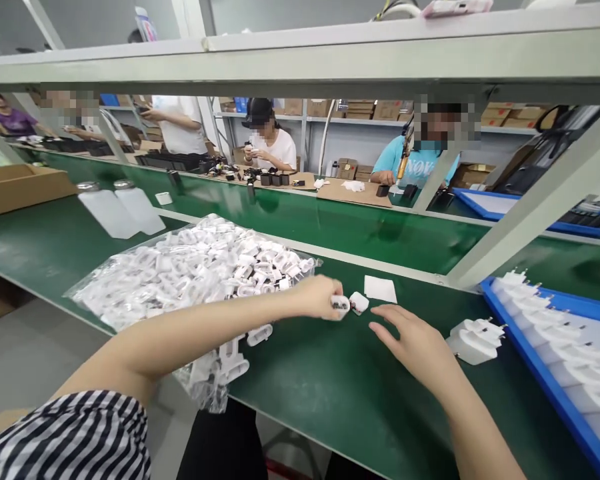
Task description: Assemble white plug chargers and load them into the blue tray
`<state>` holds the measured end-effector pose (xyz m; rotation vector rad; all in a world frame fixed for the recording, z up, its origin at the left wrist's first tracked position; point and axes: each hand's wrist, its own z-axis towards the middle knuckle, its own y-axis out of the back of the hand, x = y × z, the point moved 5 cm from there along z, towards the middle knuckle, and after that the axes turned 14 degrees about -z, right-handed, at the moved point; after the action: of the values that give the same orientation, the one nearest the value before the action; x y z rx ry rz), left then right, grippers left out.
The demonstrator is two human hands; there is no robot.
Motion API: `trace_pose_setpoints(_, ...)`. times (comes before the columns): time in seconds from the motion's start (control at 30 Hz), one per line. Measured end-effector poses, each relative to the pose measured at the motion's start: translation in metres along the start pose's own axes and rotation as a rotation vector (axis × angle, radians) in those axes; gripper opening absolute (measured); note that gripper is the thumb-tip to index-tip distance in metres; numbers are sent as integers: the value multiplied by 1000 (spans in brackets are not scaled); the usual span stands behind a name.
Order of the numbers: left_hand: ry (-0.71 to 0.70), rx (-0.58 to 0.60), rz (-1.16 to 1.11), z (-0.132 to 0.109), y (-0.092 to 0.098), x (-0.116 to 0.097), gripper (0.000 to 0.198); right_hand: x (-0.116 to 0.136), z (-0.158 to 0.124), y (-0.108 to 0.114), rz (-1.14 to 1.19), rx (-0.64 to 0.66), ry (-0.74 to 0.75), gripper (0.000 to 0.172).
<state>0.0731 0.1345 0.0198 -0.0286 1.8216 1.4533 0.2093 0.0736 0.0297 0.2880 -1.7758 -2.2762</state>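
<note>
My left hand [321,297] is closed around a white plastic housing [340,307], an oval ring-like piece whose open side faces right. Just right of it, a small folded white cloth or pad [359,303] lies on the green table, close to the housing. My right hand [405,337] is open beside that pad, thumb and fingers apart with nothing between them. Behind the pad rests a flat white sheet [380,289]. To the left, a clear plastic bag [180,267] spills a heap of similar white housings, some loose near the table's front edge.
White plug adapters [475,340] stand right of my right hand, beside a blue tray [545,387] holding rows of them. Two white bottles [125,207] and a cardboard box [23,190] are at the left. A shelf beam [300,63] crosses overhead; several people work opposite.
</note>
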Motion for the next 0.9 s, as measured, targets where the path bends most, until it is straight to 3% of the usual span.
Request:
trace_pose_setpoints(0.07,22,60,28,-20,-17,0,37,7,1,-6,9,27,8,24)
trace_pose_setpoints(0.13,29,135,-11,-29,-19,4,51,11,2,-10,15,56,12,23)
trace_pose_setpoints(0.2,117,162,7,-28,-4,14,57,13,4,-11,23,59,8,24)
trace_pose_setpoints(0.33,468,64,295,-21,36,48,31,12,6,-8,35,-4,-26,23)
trace_pose_setpoints(0.5,408,46,317,-19,34,61,30,16,6,-9,81,-67,8,22)
trace_pose_setpoints(0.6,345,-53,336,-26,39,49,37,19,6,-12,134,-111,26,23)
trace_pose_setpoints(0.7,210,-104,208,-32,46,23,52,22,5,-13,212,-211,37,29)
trace_pose_setpoints(0.8,127,29,-17,-37,38,-4,63,31,2,-9,228,-343,105,37)
trace_pose_setpoints(0.9,195,188,-129,-40,22,-21,64,48,-3,-5,152,-453,240,29)
